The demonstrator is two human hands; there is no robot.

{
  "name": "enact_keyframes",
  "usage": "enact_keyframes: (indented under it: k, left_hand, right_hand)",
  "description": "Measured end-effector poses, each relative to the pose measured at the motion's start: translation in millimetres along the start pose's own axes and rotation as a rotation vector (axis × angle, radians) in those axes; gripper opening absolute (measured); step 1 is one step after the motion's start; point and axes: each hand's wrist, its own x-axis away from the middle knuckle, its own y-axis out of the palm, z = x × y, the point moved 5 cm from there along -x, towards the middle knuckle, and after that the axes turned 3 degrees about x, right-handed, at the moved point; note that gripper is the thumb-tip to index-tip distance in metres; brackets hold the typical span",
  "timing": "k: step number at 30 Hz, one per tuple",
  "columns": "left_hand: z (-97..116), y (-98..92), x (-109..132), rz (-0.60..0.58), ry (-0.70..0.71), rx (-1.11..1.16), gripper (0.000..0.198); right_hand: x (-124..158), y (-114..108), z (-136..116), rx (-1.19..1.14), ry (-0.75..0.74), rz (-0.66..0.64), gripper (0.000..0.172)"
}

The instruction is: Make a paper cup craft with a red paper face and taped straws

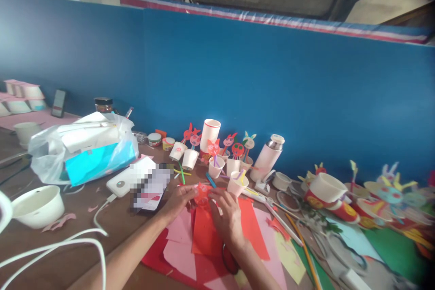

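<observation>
Between both hands is a small red paper cutout [203, 195] with a face drawn on it and ear-like points. My left hand [181, 199] pinches its left edge, and my right hand [226, 210] has its fingers at the right edge. Beneath lie red paper sheets [204, 233] and pink sheets [178, 253]. Dark scissor handles [230, 260] show partly under my right wrist. Just beyond my right hand a white paper cup [237, 184] holds short coloured pieces. Behind stand several cups with paper animal heads [214, 148] on sticks.
A phone [152, 190], a white power bank [131, 176] with a cable and a stuffed plastic bag [84, 145] are at left. A thermos [268, 158] stands behind right. More decorated cups [328, 188] and green paper [397, 244] lie at right. A blue partition [258, 81] rises behind.
</observation>
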Motion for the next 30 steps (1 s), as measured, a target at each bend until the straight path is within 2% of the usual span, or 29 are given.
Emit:
enact_keyframes:
  k: [4,8,14,20,30]
  left_hand:
    - [0.8,-0.5,0.1,-0.001,0.024,-0.057,0.03]
    - [6.4,4.5,3.2,-0.04,0.031,-0.112,0.029]
    - [13.4,12.6,8.5,-0.094,0.018,-0.128,0.032]
    - [7.4,9.9,6.0,-0.108,-0.006,-0.111,0.037]
    - [3.0,7.3,5.9,-0.119,0.009,-0.106,0.029]
  right_hand:
    - [-6.2,-7.3,17.2,-0.088,0.221,0.075,0.023]
    - [-8.6,-1.5,26.1,-0.198,0.355,-0.002,0.03]
    - [-3.6,14.8,31.3,-0.336,0.405,-0.131,0.022]
    - [-0.8,18.5,36.6,-0.423,0.462,-0.107,0.026]
    - [-0.9,17.1,35.6,-0.515,0.51,-0.091,0.027]
